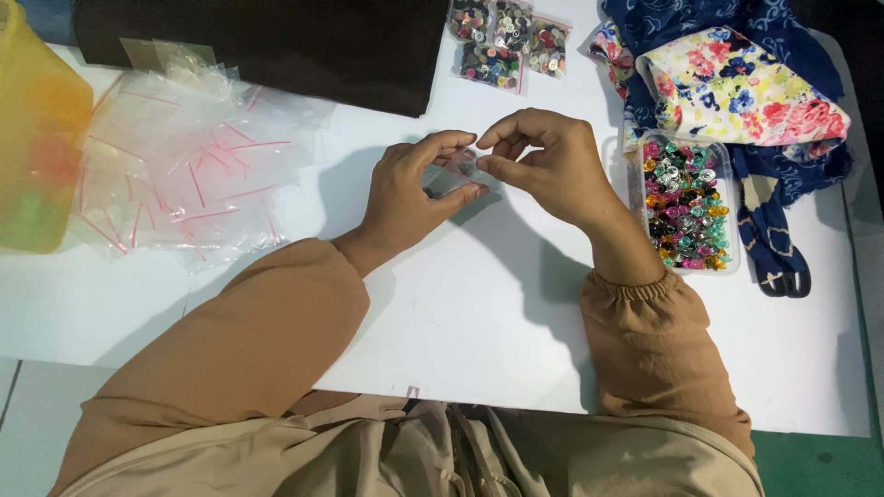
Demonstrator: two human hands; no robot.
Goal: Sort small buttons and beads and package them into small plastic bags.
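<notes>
My left hand and my right hand meet over the middle of the white table. Between their fingertips they hold a small clear plastic bag. Thumb and forefinger of each hand pinch its edges. I cannot tell what is inside the bag. A clear plastic box full of colourful buttons stands just right of my right wrist.
A heap of empty clear zip bags with red strips lies at the left. Several filled bags of buttons lie at the back. Floral and blue fabric is piled at the back right, a yellow container far left, dark cloth behind.
</notes>
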